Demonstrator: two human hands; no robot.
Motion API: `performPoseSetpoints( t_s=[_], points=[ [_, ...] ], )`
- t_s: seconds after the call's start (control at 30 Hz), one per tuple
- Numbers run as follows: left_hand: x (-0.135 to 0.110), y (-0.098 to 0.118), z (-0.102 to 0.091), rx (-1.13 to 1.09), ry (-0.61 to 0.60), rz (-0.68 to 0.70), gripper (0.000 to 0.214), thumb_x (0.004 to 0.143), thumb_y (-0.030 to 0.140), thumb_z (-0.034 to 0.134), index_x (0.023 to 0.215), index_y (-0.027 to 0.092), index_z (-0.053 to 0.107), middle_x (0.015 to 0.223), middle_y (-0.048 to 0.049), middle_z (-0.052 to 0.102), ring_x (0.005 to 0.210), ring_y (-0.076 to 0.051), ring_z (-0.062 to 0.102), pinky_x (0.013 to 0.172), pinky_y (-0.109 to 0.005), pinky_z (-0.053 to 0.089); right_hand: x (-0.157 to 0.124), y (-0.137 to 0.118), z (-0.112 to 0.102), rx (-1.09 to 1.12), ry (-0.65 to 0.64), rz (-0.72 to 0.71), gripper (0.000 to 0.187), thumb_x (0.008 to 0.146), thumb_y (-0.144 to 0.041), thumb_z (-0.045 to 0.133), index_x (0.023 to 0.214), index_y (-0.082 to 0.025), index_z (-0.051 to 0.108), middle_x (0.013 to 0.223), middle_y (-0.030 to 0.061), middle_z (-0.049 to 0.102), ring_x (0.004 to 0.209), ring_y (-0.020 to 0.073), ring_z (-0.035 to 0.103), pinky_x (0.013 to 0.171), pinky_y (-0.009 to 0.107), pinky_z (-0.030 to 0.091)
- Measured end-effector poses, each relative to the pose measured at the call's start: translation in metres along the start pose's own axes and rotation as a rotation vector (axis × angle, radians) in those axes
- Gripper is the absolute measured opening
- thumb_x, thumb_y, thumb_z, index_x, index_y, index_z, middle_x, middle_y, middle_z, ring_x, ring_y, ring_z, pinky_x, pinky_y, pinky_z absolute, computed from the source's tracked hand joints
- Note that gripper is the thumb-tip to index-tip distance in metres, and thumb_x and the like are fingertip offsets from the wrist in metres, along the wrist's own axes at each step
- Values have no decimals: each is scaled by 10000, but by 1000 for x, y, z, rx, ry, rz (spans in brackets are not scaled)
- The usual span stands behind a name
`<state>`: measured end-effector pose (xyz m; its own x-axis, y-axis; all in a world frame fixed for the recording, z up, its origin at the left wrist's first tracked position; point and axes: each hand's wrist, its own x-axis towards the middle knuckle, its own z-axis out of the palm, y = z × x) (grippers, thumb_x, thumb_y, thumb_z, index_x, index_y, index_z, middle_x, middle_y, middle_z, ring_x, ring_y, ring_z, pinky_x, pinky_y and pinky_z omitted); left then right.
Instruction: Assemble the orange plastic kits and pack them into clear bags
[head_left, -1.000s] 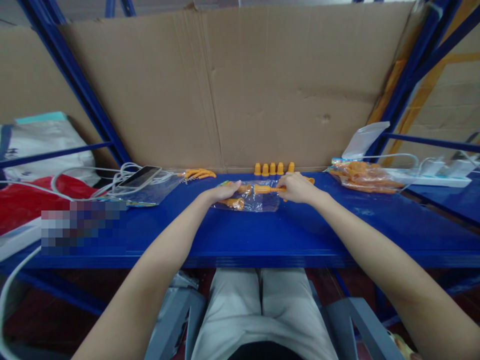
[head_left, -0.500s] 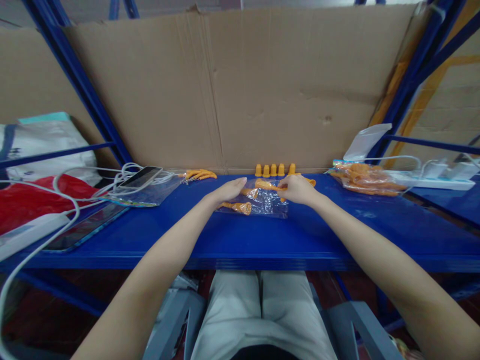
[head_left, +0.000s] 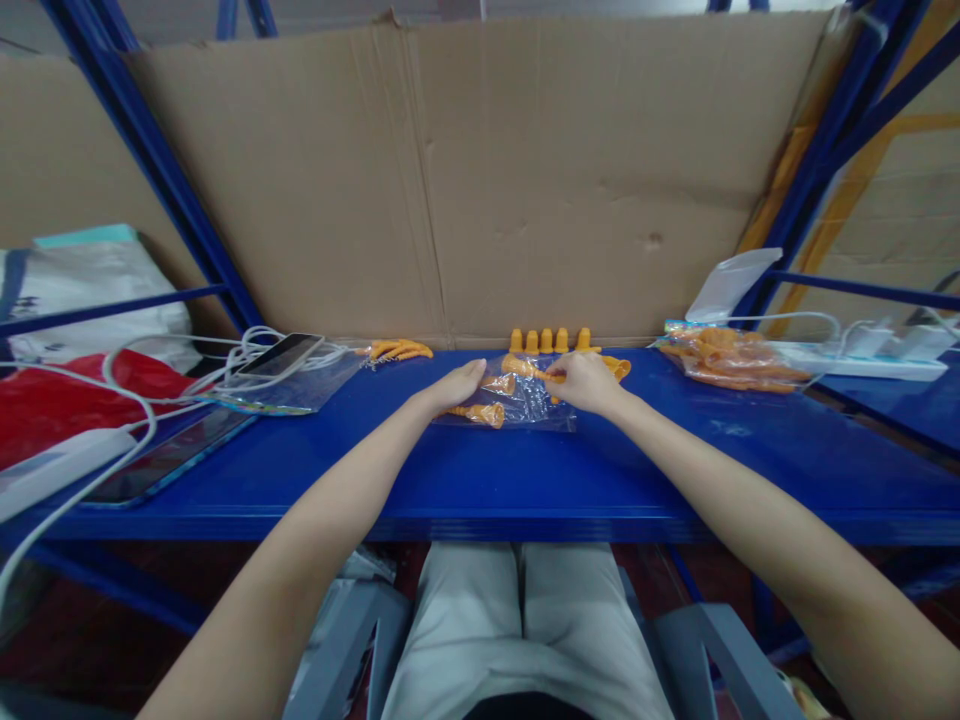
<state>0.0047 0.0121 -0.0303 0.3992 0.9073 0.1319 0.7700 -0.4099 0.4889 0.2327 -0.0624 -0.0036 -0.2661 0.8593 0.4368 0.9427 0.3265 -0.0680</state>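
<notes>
Blue metal tabletop [head_left: 480, 475], clear plastic bag [head_left: 541, 408] with orange cone-ended plastic pieces [head_left: 487, 414] on it. Left hand [head_left: 454, 386] half-curled at bag's left end, can't tell if gripping; right hand [head_left: 586, 381] closed, pinching slim orange plastic piece [head_left: 523, 367].

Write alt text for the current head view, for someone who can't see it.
A person's left hand is on a clear bag with orange cones inside, while the right hand grips an orange part beside them. Five orange caps stand behind on the blue table, before brown cardboard.
</notes>
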Motion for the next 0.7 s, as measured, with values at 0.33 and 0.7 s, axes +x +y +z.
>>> performPoseSetpoints(
  t_s=[0.33,0.7],
  points=[
    [5,3,14,158,2,8,737,947,537,62,1492,103,302,1569,-115,278,1472,-225,194,1195,-360,151,2,-13,-2,-243,-71,22,291,844,-191,481,885,-128,762,914,163,726,908,303,634,798,420,412],
    [4,9,12,192,7,-3,724,944,520,60,1496,121,305,1572,-70,290,1470,-211,216,1195,-335,143,6,-14,1,-316,-144,24,288,856,-147,473,908,-94,751,961,201,722,968,321,641,817,407,403]
  ],
)
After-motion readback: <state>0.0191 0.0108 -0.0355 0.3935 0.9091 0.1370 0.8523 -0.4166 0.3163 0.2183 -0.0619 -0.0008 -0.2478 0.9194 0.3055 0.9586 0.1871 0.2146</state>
